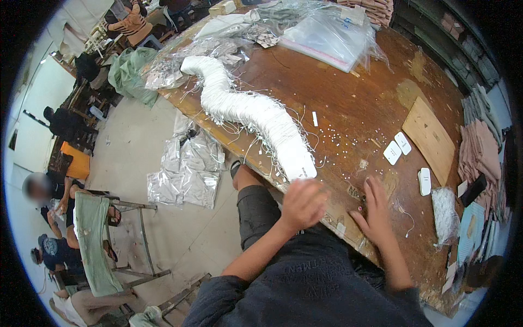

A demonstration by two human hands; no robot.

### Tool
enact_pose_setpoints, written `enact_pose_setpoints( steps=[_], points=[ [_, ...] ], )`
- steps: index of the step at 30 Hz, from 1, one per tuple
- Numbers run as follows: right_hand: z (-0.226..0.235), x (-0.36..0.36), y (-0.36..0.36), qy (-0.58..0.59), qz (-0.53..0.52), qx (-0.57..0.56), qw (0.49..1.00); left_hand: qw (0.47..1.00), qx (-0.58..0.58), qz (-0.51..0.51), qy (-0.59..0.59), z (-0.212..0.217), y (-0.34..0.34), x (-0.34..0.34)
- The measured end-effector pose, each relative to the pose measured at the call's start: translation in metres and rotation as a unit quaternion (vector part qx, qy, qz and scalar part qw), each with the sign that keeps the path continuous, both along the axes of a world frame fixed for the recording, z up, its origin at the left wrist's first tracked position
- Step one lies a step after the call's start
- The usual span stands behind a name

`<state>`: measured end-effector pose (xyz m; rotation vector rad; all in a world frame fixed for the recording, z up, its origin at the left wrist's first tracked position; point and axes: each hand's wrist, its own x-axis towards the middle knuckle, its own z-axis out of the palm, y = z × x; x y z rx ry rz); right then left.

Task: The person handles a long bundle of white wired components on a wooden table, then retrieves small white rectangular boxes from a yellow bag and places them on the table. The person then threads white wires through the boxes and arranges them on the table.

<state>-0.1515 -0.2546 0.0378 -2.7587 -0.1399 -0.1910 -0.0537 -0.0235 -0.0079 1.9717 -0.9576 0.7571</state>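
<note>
A long, curving row of white hang tags [250, 106] with strings lies across the brown table, its near end close to me. My left hand [305, 204] is just in front of that end, fingers curled in and slightly blurred; whatever they may hold is hidden. Flat near the table's front edge rests my right hand [375, 211], fingers apart and holding nothing. A small dark object [362, 207] lies beside its thumb. To its right is a loose white string [406, 217]. Separate white tags [392, 152] and a thicker small stack of tags [424, 181] lie farther right.
Clear plastic bags [327, 41] cover the far side. A wooden board [430, 141], a bundle of white strings [445, 215], a dark phone [475, 189] and folded pink garments [479, 152] occupy the right. Bagged garments [185, 163] lie on the floor; several people sit at left.
</note>
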Motion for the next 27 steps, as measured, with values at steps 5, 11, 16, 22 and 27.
enact_pose_setpoints(
  steps=[5,11,16,22,27],
  points=[
    [0.002,-0.127,-0.033,0.067,-0.141,-0.108,0.982,0.997,0.029,-0.047,-0.06,-0.002,-0.022,-0.002],
    [-0.009,-0.149,-0.047,0.08,-0.183,-0.075,0.977,0.997,0.043,-0.061,0.004,0.0,-0.021,-0.001],
    [-0.004,-0.143,-0.042,0.078,-0.181,-0.083,0.977,0.997,0.051,-0.055,-0.001,-0.004,-0.02,-0.001],
    [-0.009,-0.148,-0.041,0.026,-0.175,-0.067,0.982,0.997,-0.034,-0.064,-0.025,0.0,-0.029,0.001],
    [-0.017,-0.157,-0.042,-0.059,-0.191,-0.113,0.973,0.996,-0.043,-0.077,-0.03,-0.01,-0.03,-0.036]
  ],
)
